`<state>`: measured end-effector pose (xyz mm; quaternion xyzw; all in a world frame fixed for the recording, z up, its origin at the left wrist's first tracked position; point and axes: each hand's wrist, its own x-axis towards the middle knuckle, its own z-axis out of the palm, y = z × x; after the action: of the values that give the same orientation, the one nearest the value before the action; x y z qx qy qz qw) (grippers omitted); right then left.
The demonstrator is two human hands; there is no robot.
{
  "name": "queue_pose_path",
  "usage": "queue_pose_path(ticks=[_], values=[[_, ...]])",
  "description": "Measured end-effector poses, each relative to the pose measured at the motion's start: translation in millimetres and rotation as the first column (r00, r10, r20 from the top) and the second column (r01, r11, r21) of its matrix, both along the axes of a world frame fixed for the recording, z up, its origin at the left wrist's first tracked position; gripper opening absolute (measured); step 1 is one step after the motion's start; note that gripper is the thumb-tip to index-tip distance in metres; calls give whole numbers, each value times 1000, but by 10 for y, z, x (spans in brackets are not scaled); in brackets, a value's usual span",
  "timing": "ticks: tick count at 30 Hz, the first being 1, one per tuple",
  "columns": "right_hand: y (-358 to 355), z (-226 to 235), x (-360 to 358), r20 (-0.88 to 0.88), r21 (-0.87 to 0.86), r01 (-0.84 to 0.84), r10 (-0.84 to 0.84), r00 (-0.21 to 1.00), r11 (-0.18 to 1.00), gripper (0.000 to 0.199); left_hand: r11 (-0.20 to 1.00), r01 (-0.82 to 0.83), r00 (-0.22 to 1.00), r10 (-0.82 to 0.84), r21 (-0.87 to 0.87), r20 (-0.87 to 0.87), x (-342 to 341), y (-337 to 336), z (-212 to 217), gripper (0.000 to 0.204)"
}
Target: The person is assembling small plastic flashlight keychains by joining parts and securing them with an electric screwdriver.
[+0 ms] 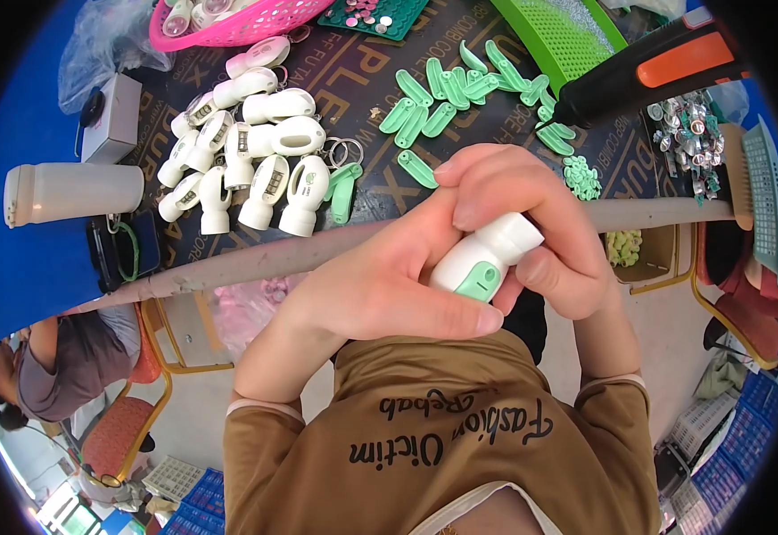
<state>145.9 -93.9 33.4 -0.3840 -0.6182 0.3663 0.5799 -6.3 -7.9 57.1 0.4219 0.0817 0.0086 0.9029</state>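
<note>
Between my two hands, in front of the table edge, is a small white plastic keychain body (506, 239) with a light green oval cover (480, 282) on its side. My left hand (375, 281) closes around its rounded end, the thumb lying along the green cover. The fingers of my right hand (540, 201) curl over the narrower white end, with the thumb beside it. Part of the piece is hidden by the fingers. Beyond my hands lie several loose light green covers (447, 86). A pile of similar white keychain bodies (300, 135) with metal rings sits to the left.
A black and orange power screwdriver (647, 76) points in from the right. Behind it stands a green basket (531, 34). Small green parts (582, 178) and shiny metal parts (692, 138) lie at right. A pink basket (228, 31), white bottle (72, 193) and white box (114, 120) are at left.
</note>
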Motion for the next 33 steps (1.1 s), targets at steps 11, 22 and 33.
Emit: queue_pose_path(ticks=[11,22,33], values=[[51,-33,-10,35,164,14,-20,999,986,20,987,54,999,-51,150,-18,40,-18,-35,37],[-33,86,-93,120,170,342,-364,924,924,31,990,-111,992,104,92,77,75,11,-146,55],[-168,234,725,-108,146,497,-486,867,855,63,863,-395,912,326,317,248,145,13,-361,53]])
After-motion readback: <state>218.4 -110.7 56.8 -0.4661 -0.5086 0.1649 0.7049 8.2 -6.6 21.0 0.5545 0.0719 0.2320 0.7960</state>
